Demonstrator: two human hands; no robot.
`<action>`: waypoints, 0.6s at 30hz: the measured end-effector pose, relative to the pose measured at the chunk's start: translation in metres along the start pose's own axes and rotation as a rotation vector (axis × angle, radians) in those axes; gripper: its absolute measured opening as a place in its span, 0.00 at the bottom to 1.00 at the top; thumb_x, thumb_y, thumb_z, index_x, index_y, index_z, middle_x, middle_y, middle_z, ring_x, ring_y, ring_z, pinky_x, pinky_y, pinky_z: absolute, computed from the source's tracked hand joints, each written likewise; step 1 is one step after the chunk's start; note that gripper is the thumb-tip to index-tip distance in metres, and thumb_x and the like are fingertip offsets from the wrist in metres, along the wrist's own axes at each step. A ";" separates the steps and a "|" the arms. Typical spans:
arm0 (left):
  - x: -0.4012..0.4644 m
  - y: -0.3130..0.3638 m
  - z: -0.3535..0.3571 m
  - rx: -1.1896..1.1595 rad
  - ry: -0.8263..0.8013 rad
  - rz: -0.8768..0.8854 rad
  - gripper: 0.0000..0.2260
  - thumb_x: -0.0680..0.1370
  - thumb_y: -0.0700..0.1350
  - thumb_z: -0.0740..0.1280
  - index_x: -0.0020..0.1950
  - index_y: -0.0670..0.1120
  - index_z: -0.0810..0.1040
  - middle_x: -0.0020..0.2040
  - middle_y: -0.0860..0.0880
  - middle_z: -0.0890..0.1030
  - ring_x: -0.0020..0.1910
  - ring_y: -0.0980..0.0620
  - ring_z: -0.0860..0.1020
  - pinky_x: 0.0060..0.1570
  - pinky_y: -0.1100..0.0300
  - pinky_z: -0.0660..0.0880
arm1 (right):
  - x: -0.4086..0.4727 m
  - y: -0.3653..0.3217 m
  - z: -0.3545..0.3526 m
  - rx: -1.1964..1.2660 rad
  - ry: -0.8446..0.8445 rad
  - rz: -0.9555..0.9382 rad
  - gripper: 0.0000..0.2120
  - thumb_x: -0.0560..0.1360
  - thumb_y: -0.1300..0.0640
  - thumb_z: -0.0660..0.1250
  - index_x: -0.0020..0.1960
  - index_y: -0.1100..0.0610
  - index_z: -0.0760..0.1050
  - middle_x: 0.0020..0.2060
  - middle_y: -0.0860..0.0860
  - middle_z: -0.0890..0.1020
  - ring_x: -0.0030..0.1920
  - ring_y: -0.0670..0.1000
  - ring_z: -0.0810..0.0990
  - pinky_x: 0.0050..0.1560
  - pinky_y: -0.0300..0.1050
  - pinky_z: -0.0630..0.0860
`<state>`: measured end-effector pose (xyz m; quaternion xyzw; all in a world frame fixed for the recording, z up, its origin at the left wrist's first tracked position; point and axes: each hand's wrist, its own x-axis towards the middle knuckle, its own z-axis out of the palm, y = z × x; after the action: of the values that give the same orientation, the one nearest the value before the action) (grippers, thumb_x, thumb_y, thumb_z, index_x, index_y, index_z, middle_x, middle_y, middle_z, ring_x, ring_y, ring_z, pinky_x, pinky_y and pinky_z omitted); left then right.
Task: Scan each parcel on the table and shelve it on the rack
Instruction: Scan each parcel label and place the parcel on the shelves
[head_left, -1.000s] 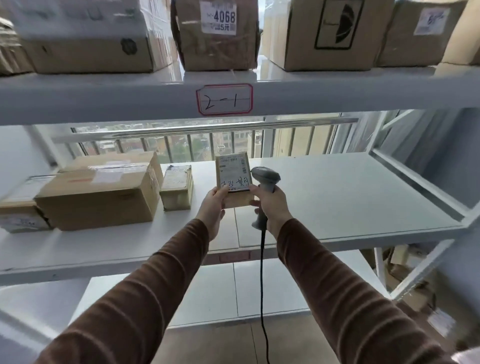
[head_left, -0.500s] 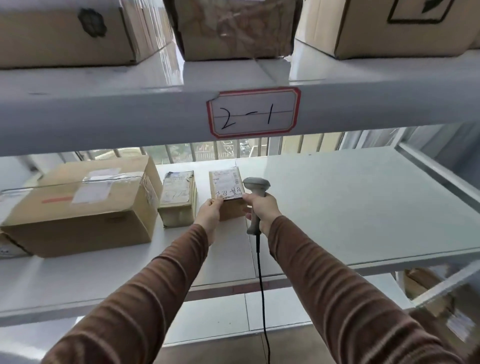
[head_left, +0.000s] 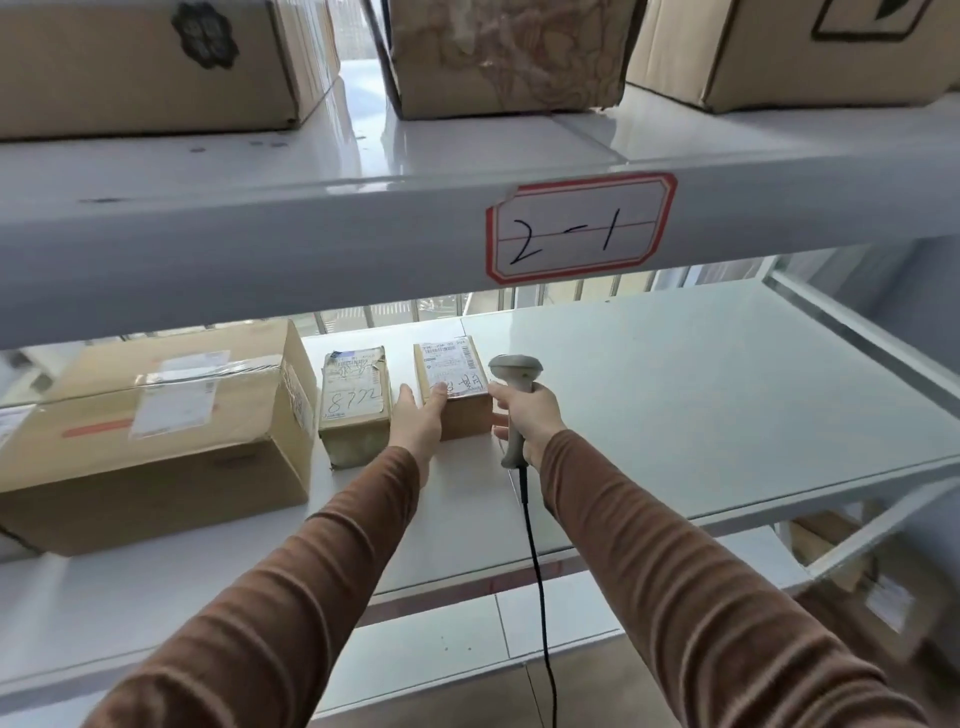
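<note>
On the white rack shelf (head_left: 701, 395), a large taped carton (head_left: 156, 431) sits at far left, then a small parcel marked 872 (head_left: 356, 405). Just beside it stands the small labelled parcel (head_left: 454, 389), the left hand (head_left: 421, 423) resting against its near-left corner with relaxed fingers. The right hand (head_left: 530, 418) grips a corded barcode scanner (head_left: 514, 374).

parcel (head_left: 453, 387) label print: blurred | scanner (head_left: 515, 395) handle: hidden in right hand (head_left: 530, 418)
</note>
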<state>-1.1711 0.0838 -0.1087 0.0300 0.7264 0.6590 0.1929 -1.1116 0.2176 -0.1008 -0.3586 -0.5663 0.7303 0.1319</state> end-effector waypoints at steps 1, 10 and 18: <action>-0.004 0.006 -0.001 0.052 0.025 0.056 0.34 0.85 0.53 0.64 0.85 0.42 0.53 0.83 0.45 0.60 0.82 0.46 0.59 0.80 0.51 0.57 | -0.003 -0.001 -0.003 0.007 0.005 -0.020 0.10 0.78 0.56 0.73 0.56 0.56 0.76 0.45 0.50 0.81 0.41 0.53 0.82 0.36 0.44 0.77; -0.048 0.047 0.053 0.199 -0.094 0.502 0.29 0.85 0.48 0.65 0.84 0.47 0.59 0.83 0.49 0.62 0.81 0.51 0.61 0.78 0.57 0.58 | -0.056 -0.020 -0.062 0.056 0.154 -0.287 0.14 0.78 0.51 0.72 0.62 0.53 0.77 0.51 0.49 0.85 0.41 0.47 0.86 0.38 0.43 0.80; -0.123 0.026 0.181 0.141 -0.498 0.407 0.26 0.85 0.50 0.64 0.83 0.49 0.62 0.82 0.51 0.65 0.79 0.50 0.65 0.79 0.51 0.62 | -0.127 -0.011 -0.200 0.077 0.538 -0.442 0.14 0.77 0.50 0.74 0.61 0.50 0.78 0.48 0.46 0.86 0.37 0.45 0.86 0.36 0.41 0.79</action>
<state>-1.0053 0.2220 -0.0643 0.3480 0.6798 0.6046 0.2261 -0.8895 0.2917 -0.0630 -0.4016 -0.5472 0.5844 0.4447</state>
